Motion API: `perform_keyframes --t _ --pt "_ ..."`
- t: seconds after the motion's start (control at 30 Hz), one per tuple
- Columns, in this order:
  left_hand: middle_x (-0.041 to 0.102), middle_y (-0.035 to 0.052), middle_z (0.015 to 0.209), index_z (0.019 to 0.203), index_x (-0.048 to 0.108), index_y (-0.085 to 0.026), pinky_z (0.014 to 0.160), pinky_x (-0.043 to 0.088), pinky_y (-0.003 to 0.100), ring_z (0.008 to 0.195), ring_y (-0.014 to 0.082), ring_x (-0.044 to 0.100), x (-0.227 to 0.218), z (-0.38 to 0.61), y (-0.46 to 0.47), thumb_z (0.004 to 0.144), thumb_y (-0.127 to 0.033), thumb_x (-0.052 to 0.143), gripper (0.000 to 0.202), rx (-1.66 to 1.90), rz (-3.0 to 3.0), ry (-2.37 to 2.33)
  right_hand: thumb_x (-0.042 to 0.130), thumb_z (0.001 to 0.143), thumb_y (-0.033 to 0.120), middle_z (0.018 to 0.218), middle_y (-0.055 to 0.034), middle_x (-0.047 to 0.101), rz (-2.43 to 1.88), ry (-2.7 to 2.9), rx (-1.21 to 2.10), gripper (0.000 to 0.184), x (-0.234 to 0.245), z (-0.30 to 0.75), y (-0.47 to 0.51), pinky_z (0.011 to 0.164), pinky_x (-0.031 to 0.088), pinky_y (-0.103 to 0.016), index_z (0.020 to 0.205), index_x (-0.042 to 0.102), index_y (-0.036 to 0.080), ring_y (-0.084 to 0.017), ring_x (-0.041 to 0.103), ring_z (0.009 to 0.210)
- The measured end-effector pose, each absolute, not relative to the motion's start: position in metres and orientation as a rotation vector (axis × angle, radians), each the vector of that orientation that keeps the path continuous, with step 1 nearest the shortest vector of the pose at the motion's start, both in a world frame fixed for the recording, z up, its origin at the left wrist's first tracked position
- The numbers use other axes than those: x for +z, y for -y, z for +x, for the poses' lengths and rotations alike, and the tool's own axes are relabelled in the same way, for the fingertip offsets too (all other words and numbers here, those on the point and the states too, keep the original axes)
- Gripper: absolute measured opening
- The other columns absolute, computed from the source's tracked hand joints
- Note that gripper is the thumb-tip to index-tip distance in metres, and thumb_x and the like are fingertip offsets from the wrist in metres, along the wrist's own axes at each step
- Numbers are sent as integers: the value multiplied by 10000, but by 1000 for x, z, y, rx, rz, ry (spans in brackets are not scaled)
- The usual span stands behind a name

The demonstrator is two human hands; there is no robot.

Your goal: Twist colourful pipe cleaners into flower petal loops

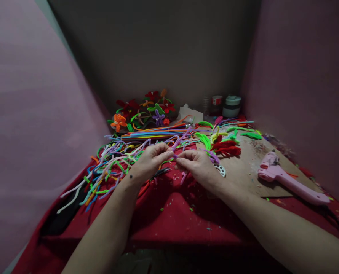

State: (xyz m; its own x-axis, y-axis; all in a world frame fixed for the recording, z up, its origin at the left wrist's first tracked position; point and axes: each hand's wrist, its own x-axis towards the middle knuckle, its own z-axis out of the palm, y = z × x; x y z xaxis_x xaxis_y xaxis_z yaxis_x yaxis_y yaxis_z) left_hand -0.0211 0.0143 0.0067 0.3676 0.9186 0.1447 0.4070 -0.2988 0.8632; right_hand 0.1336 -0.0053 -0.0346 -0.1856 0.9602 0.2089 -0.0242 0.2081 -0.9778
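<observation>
Both my hands meet over the middle of the table, each pinching a purple pipe cleaner (175, 155). My left hand (155, 158) has thumb and forefinger closed on it from the left. From the right, my right hand (195, 163) grips it the same way, fingertips just apart from the left ones. Below the left hand lies a pair of scissors (161, 172), partly hidden by my wrist. A white disc with holes (221, 170) sits beside my right hand. Purple fuzzy pieces (212, 156) and dark red ones (226, 148) lie just beyond it.
Tangled pipe cleaners (112, 163) cover the left side; a straight bundle (155, 133) lies behind. Pipe-cleaner flowers (146, 108) stand at the back, near a lidded cup (231, 105). A pink glue gun (291, 179) rests on a cardboard sheet (243, 171) at right, its cord trailing off.
</observation>
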Motion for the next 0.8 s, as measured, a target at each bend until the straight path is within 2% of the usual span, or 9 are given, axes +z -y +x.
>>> perform_keyframes --t 0.27,0.37,0.47,0.53,0.6,0.67,0.8 --pt "443 -33 615 675 541 -137 550 308 207 579 87 378 9 -22 -15 762 -310 524 195 691 2023 -1216 534 769 205 588 -13 618 -995 1510 993 152 -43 131 5 532 408 -244 665 635 156 -119 524 534" --pt "429 -34 631 681 511 -142 554 310 216 591 92 372 8 -23 -15 791 -309 484 201 652 2169 -1206 512 803 191 738 -43 645 -936 1604 556 155 -41 133 9 665 451 -296 827 664 168 -158 562 698" --pt "445 -26 649 704 500 -144 568 325 226 603 99 384 7 -24 -14 811 -313 452 206 601 2238 -1164 505 818 177 971 -94 616 -902 1674 12 257 -36 137 12 835 407 -382 1037 640 186 -213 502 933" --pt "458 -22 663 722 498 -146 580 337 228 616 103 398 8 -24 -12 817 -312 444 199 584 2259 -1123 509 826 200 994 -96 608 -930 1761 -146 242 -34 139 13 855 382 -403 1017 658 201 -231 462 967" --pt "463 -22 663 731 502 -148 580 340 225 620 103 403 9 -24 -10 817 -313 445 195 598 2265 -1108 521 829 237 857 -77 630 -963 1827 -137 183 -32 139 14 812 387 -387 872 696 209 -219 471 885" --pt "466 -24 654 724 510 -149 567 336 221 608 100 401 10 -24 -10 814 -320 454 201 625 2262 -1133 550 814 249 682 -46 612 -974 1808 14 171 -32 138 13 732 395 -342 735 694 202 -185 483 751" --pt "457 -30 625 690 513 -146 534 319 215 578 94 388 11 -22 -9 797 -297 472 190 665 2247 -1208 604 749 236 583 -4 599 -1021 1624 635 138 -33 135 11 596 377 -270 649 673 173 -133 498 599"
